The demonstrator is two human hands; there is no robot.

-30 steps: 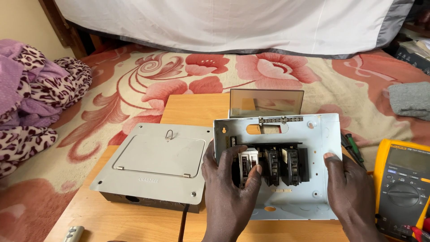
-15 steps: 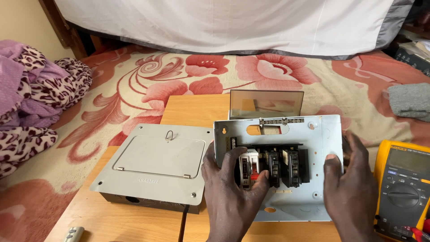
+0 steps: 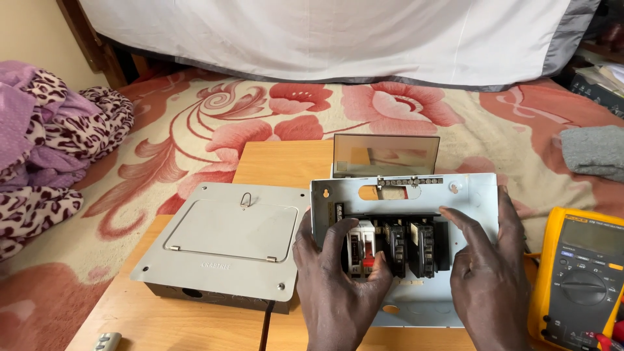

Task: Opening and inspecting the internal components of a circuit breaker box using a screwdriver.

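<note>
- My left hand (image 3: 338, 286) lies over the left end of the breaker row. The fingers (image 3: 339, 237) are bent around the white breaker (image 3: 361, 250), thumb on its left side and the other fingers on its face near the small red part. I grasp it, but it sits in its place in the row.
- My right hand (image 3: 484, 273) is flat and released. Its fingers (image 3: 455, 218) are stretched over the right part of the panel plate (image 3: 403, 195), with the tips just beside the black breakers (image 3: 409, 244), and they hold nothing.
- The white breaker is directly under my left fingers. Its long axis runs away from me, across the row, and the row itself runs left to right. The left hand is clearly the nearer one; the right hand is beyond the two black ones.
- The plate lies on the wooden table (image 3: 286, 166), touching the grey box (image 3: 224, 250) on its left. A smoked plastic cover (image 3: 387, 155) stands behind the plate. The yellow meter (image 3: 578, 279) is near my right hand.
- Compared with one second ago, my right hand has moved up and inward from the plate's right edge onto its face. My left fingers have closed more over the white breaker. The plate and the box have not shifted.
</note>
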